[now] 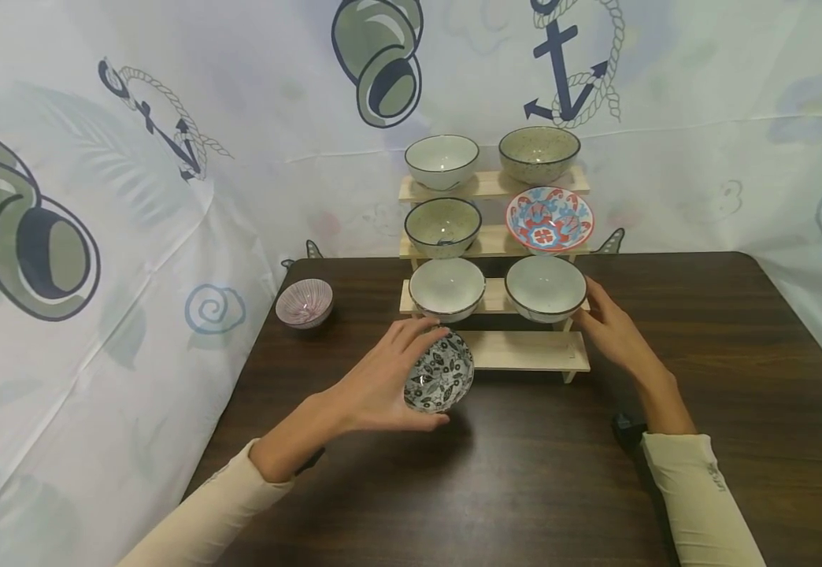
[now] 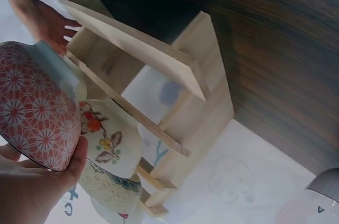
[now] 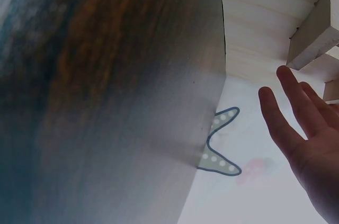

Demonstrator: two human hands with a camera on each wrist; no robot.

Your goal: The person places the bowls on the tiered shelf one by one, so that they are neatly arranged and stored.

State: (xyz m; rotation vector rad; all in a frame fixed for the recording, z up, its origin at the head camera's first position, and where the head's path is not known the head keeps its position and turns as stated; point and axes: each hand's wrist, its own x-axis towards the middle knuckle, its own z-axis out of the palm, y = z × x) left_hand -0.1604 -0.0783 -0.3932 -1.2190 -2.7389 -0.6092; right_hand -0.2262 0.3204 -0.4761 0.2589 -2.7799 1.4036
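Note:
My left hand [image 1: 372,390] grips a small bowl [image 1: 442,374] by its rim, tilted in front of the wooden tiered shelf [image 1: 524,351]. Inside, this bowl is black and white with a leafy pattern; the left wrist view shows its outside, red with white flowers. On the tier just above the lowest stand two pale bowls, a left one [image 1: 446,285] and a right one [image 1: 544,285]. My right hand [image 1: 615,335] is beside the right pale bowl at the shelf's end, fingers mostly straight; whether it touches bowl or shelf I cannot tell.
Higher tiers carry an olive bowl [image 1: 442,228], a red-and-blue patterned bowl [image 1: 549,220], a white bowl [image 1: 442,161] and a speckled bowl [image 1: 538,156]. A pinkish striped bowl [image 1: 305,303] sits on the dark table [image 1: 524,472] at left. Behind hangs a printed cloth [image 1: 262,79].

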